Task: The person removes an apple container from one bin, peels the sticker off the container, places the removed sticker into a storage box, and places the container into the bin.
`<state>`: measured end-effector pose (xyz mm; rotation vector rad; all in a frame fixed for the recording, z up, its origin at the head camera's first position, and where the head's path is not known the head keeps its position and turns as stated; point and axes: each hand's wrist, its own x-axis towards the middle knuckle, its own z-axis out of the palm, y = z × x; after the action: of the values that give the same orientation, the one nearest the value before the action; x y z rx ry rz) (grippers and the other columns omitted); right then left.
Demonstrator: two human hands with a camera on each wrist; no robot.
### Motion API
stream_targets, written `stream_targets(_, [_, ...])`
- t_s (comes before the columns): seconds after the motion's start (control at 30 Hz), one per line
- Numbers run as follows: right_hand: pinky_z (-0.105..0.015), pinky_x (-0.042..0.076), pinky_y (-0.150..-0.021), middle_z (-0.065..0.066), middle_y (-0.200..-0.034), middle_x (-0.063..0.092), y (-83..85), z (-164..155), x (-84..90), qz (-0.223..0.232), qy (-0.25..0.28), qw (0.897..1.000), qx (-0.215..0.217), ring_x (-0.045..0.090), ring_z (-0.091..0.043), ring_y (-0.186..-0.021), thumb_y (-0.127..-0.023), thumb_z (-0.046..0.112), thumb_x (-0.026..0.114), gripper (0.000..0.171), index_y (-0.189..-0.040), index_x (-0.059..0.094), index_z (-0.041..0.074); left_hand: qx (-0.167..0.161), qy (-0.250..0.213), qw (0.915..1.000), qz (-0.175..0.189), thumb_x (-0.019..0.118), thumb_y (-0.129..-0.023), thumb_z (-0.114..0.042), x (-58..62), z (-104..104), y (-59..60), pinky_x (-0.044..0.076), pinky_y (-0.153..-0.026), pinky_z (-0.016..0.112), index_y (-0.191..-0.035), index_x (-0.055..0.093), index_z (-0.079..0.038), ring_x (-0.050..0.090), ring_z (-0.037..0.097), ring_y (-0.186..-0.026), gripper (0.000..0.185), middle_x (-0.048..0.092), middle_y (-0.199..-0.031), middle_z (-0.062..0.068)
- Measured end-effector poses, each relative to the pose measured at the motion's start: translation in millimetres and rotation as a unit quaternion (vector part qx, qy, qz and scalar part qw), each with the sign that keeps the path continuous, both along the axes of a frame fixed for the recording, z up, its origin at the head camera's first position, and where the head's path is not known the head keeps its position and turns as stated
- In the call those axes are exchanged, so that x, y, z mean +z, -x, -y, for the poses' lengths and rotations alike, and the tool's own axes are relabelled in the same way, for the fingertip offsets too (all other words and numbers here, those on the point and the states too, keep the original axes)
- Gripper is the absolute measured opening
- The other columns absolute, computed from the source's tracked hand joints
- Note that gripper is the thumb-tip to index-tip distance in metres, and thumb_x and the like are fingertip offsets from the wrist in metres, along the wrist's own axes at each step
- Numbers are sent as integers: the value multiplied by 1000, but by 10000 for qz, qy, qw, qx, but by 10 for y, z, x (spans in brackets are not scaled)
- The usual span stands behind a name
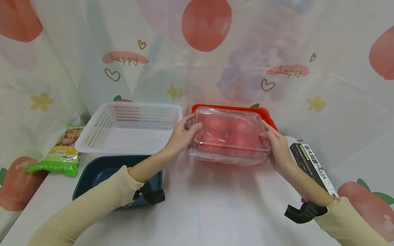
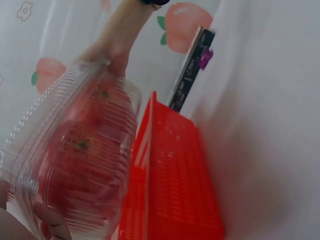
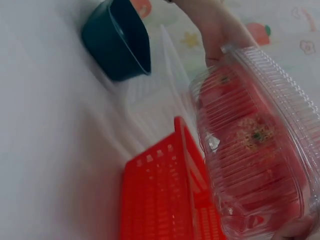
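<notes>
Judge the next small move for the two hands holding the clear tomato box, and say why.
Probably lower the clear box of tomatoes a little, straight down into the red basket. The left hand and right hand grip its two ends, and both wrist views show it raised above the basket, tilted rather than resting in it. The white basket stands further off to the left.

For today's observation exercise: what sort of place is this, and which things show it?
Probably a staged tabletop: printed fruit cloth covers it, with sorting baskets and a tomato box held in both hands.
</notes>
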<state>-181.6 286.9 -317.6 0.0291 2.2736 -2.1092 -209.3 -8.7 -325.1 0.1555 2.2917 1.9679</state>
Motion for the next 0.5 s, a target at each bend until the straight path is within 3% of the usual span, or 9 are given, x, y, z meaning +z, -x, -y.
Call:
stream_targets(0.17, [-14, 54, -80, -2, -161, 22, 191, -80, 10, 27, -155, 9998, -108, 42, -7, -117, -100, 29, 43, 53, -152, 31, 30, 191, -109, 9997, 100, 58, -94, -42, 15, -123, 200, 54, -90, 36, -146, 39, -26, 52, 21, -106, 58, 53, -116, 7])
stream_targets(0.33, [-14, 53, -78, 2, -162, 21, 378, -126, 19, 99, -105, 9997, -201, 39, -9, -120, -100, 29, 41, 51, -151, 31, 33, 427, -88, 9990, 100, 57, -94, -42, 6, -238, 396, 51, -100, 42, -145, 42, -24, 52, 23, -115, 56, 52, -131, 5])
stream_targets(0.5, [-16, 53, -78, 5, -161, 23, 510, -170, 14, 412, 87, 9987, -304, 42, -9, -113, -99, 31, 45, 53, -150, 31, 39, 668, -423, 9966, 220, 58, -94, -39, -30, -371, 566, 51, -97, 38, -143, 47, -21, 54, 21, -110, 53, 55, -128, 6])
